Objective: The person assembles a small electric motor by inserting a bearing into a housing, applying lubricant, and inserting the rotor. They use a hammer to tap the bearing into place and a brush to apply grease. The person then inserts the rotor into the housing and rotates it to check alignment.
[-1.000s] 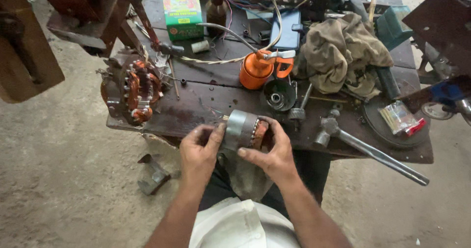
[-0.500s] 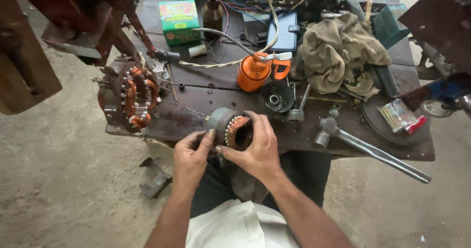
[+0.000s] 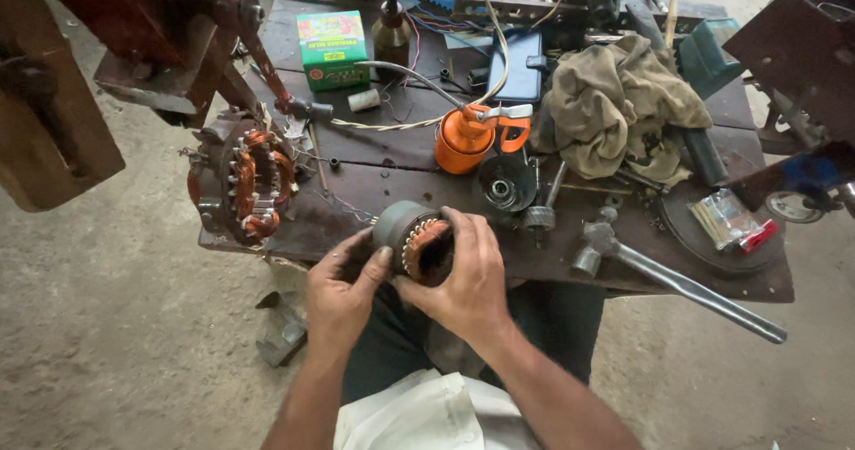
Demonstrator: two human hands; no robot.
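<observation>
Both hands grip a grey stator with copper windings.

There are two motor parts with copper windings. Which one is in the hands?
The smaller grey stator, held between the left hand and right hand. The bigger one sits untouched at the bench's left edge.

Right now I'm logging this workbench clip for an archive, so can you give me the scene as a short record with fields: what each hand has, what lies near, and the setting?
Setting: cluttered dark workbench over a concrete floor, seen from above.
Left hand: grips the side of a small motor coil, thumb on its rim.
Right hand: fingers wrapped over the same coil's open end.
Coil: grey shell, copper windings inside, held at the bench's near edge.
Nearby: orange oil can, larger coil at left, hammer at right, crumpled rag, green box.
</observation>
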